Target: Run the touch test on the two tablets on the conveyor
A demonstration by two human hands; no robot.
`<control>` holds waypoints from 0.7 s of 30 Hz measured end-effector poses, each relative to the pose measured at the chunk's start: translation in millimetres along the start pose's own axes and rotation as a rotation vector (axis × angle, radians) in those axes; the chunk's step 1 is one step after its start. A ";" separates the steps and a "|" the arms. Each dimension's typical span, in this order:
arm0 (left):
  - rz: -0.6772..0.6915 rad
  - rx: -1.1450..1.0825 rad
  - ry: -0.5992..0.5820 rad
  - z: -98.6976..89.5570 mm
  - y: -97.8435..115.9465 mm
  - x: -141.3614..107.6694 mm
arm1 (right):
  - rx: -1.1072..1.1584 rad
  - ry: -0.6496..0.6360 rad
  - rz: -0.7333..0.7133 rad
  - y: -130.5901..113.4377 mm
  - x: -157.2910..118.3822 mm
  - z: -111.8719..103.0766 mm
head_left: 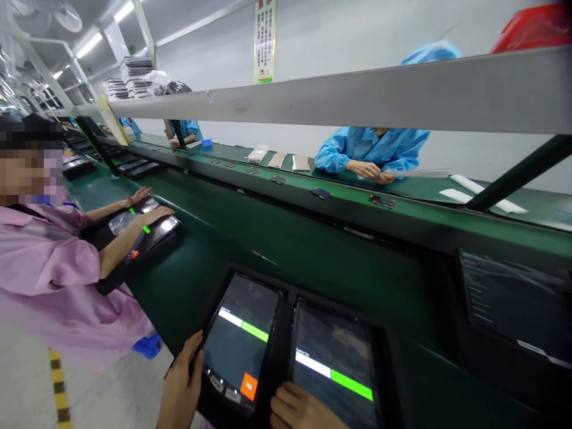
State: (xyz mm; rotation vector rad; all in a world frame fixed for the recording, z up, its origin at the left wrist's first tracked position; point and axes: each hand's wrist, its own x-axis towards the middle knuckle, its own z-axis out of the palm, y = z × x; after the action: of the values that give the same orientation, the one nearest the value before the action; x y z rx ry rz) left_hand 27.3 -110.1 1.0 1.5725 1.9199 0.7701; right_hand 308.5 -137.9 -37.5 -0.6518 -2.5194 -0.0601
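- To your far left, a co-worker in a pink smock (49,262) had both hands flat on the tablets at that station (147,229); those hands were not yours, and you did well to keep clear of them.
- Your left hand (181,387) curled around the left edge of the left tablet (241,339), thumb laid along the bezel and fingers out of sight beneath. It gripped the frame, not the glass, which seemed the right way to steady it.
- That screen showed a white-and-green bar and an orange button (249,386) near its lower corner; keeping your thumb off the glass would have avoided a stray press.
- Your right hand (299,411) rested at the bottom edge of the right tablet (335,363), fingers bent loosely, holding nothing that could be seen; how firmly it pressed I cannot tell.
- Both tablets sat side by side in the black tray (286,333) at the near edge of the green conveyor belt (313,250), touching neither each other nor the belt.
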 end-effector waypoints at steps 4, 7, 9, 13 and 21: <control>-0.081 -0.102 0.006 6.7 -6.1 -2.9 | 0.001 -0.059 -0.018 1.4 3.7 -1.5; -0.109 -0.173 -0.005 7.6 -5.6 -1.7 | -0.005 -0.090 -0.015 1.8 5.7 -0.7; -0.122 -0.194 0.003 7.3 -2.2 -0.3 | -0.003 -0.090 -0.001 1.8 6.8 1.1; -0.135 -0.216 -0.019 4.6 4.5 2.2 | -0.002 -0.103 0.000 2.2 8.4 5.7; -0.148 -0.210 -0.056 3.0 1.6 5.9 | -0.027 -0.074 0.015 3.0 12.3 2.5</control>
State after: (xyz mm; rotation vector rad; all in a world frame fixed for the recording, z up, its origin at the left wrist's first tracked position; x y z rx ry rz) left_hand 29.4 -103.8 -0.2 1.2982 1.8263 0.8260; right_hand 299.5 -129.4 -33.6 -0.6960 -2.5880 -0.0660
